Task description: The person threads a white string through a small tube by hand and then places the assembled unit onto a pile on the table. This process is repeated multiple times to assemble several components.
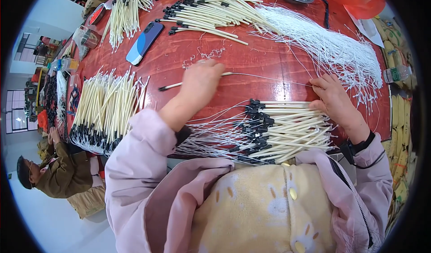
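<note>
One pale stick (pixel 173 86) with a black end lies beneath the left hand (pixel 203 80), poking out on both sides; a white thread (pixel 269 78) runs from its tip to the right hand (pixel 334 99). From my remote view the two hands are well apart. I see the left curled closed around the stick, its fingertips hidden; the right is half bent, fingertips at the thread, but I cannot tell whether they pinch it. Black-ended sticks (pixel 292 129) lie just below the right hand on the red table (pixel 265 57), with a phone (pixel 144 43) and heaped white strands (pixel 332 44) beyond. I see another person (pixel 63 176) at the left, sacks (pixel 398 118) at the right.
</note>
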A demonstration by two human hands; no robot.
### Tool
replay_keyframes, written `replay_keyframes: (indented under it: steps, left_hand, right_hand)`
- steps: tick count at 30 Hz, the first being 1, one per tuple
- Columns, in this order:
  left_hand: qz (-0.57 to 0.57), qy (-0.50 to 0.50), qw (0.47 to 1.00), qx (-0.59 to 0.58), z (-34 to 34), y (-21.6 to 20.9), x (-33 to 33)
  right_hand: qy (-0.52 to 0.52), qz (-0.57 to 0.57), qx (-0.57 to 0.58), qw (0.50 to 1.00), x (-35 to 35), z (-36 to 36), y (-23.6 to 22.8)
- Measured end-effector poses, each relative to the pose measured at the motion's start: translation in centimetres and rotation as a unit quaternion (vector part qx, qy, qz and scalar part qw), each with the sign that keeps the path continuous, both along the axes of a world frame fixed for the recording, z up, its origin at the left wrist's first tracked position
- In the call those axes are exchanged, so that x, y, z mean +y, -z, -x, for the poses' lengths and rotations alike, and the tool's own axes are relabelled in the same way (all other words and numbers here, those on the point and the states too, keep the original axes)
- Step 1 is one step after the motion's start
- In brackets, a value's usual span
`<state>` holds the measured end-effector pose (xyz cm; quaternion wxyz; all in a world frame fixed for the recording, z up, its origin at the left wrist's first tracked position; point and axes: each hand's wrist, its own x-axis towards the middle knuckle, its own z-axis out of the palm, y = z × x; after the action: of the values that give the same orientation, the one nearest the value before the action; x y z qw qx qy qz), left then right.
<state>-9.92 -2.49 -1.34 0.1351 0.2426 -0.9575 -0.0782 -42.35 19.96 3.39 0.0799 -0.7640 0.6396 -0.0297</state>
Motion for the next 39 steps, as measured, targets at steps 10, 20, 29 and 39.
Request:
replay_keyframes:
  steps: [10,20,29,39]
  left_hand:
    - [-0.05,0.175,0.983,0.011,9.4,-1.2,7.1]
    - [-0.165,-0.132,0.971,0.107,0.3,-0.9,-1.4]
    - [-0.184,-0.097,0.976,0.068,-1.4,-0.7,-0.5]
    - [-0.056,-0.112,0.99,-0.061,-0.2,-0.6,0.5]
  right_hand:
    - [-0.087,0.085,-0.002,0.993,-2.9,-1.6,1.1]
    - [-0.089,0.09,-0.071,0.989,-5.8,-3.1,2.5]
    - [-0.079,0.147,0.045,0.985,-4.3,-1.6,3.8]
    - [-0.109,0.142,-0.036,0.983,-5.8,-3.8,0.6]
